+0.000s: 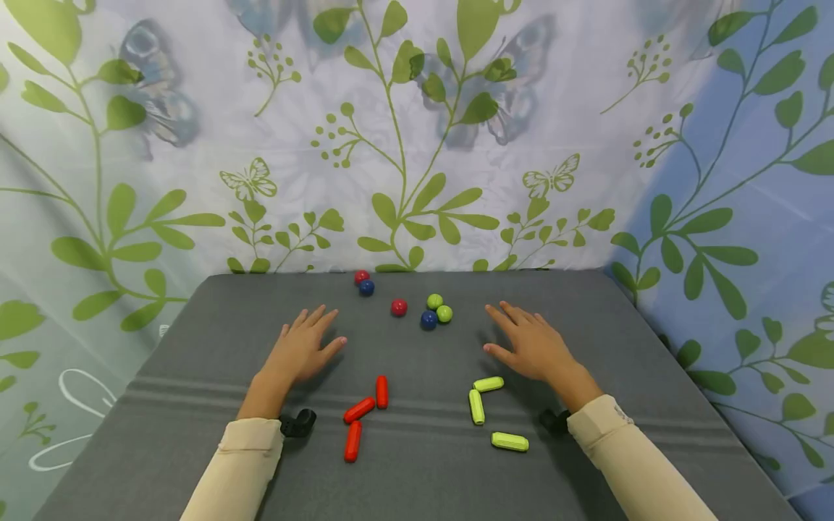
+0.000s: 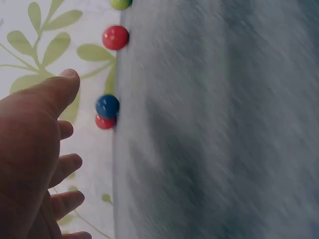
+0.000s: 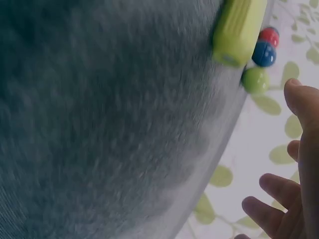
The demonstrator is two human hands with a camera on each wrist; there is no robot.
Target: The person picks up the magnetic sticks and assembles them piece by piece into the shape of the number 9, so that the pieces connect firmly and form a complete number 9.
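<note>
- Here, a person's two bare hands hang over a grey table point(image 1: 423, 481), both empty.
- The left hand point(image 1: 301, 351) is spread wide, fingers straight and pointing away from the person, thumb held out toward the middle.
- The right hand point(image 1: 531, 346) mirrors it, fingers extended, thumb also pointing inward.
- Nearest the left hand lie three red cylinders point(image 1: 359, 409); the middle one slants, its ends close to the other two.
- Nearest the right hand lie three yellow-green cylinders point(image 1: 477, 407): two almost meeting at a corner, one apart, closer to the person.
- Farther back, between the hands, a red ball point(image 1: 361, 276) sits behind a blue ball point(image 1: 367, 289); another red ball point(image 1: 399, 307) sits alone; a second blue ball point(image 1: 428, 320) clusters with two green balls point(image 1: 444, 313).
- Behind hangs a leaf-and-butterfly curtain point(image 1: 417, 145).
</note>
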